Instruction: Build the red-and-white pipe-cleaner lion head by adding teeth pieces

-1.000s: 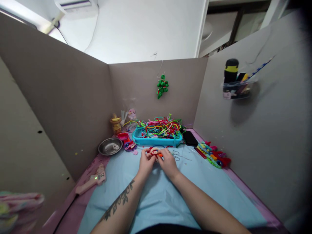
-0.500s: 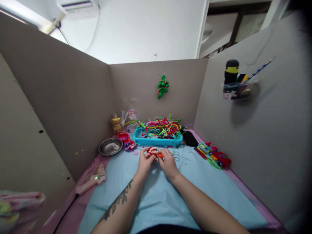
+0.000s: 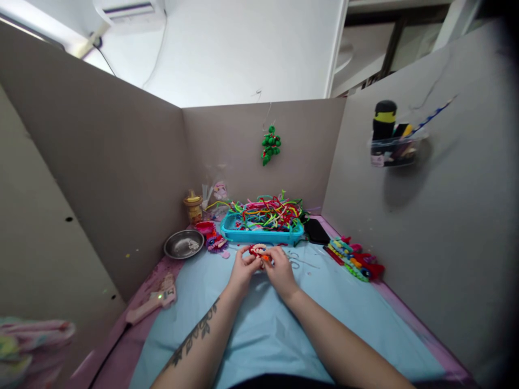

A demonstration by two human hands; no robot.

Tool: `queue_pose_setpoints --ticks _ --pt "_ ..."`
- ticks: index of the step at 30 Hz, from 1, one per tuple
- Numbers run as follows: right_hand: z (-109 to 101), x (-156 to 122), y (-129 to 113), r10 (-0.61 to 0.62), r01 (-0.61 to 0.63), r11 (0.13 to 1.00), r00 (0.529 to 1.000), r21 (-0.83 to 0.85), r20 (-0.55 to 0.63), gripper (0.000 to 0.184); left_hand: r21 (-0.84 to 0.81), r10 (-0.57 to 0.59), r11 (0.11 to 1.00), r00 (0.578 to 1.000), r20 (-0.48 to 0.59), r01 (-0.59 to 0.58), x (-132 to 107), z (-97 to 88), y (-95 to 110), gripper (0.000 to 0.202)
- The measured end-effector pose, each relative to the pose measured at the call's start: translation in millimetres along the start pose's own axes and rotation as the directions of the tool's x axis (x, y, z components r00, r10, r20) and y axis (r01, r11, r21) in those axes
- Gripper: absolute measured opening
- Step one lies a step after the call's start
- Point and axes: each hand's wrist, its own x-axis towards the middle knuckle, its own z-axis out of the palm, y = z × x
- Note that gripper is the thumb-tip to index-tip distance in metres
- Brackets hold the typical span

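Observation:
Between my two hands is a small pipe-cleaner piece (image 3: 258, 249) in red, cream and orange, held just above the blue table cover. My left hand (image 3: 242, 268) pinches its left side with thumb and fingers. On the right side, the fingers of my right hand (image 3: 280, 270) close around the orange part. Fingers hide much of its lower portion. Just beyond stands a turquoise tray (image 3: 259, 236) heaped with colourful pipe cleaners (image 3: 271, 212). Scissors (image 3: 294, 260) lie on the cover beside my right hand.
To the left are a metal bowl (image 3: 182, 246) with small white bits, a purple and red fuzzy piece (image 3: 216, 243) and a pink corded glue gun (image 3: 152, 305). At right lie a black phone (image 3: 316, 231) and colourful fuzzy pieces (image 3: 354, 259). Grey panels (image 3: 263, 173) enclose the table.
The piece has turned slightly in my fingers, and my left hand has shifted a little to the right. Everything else on the table stays in place.

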Motion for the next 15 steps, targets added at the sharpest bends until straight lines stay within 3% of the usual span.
queue_pose_setpoints --ticks 5,15 --pt "-0.5 1.5 -1.6 -0.013 0.012 0.996 1.000 0.085 0.011 0.019 0.027 0.040 0.999 0.999 -0.023 -0.039 1.1 -0.6 1.2 0.086" --pt "2.3 2.4 4.9 0.084 -0.083 0.969 0.996 0.231 0.006 0.012 0.110 0.075 0.992 0.994 -0.078 -0.066 1.1 2.5 3.3 0.078"
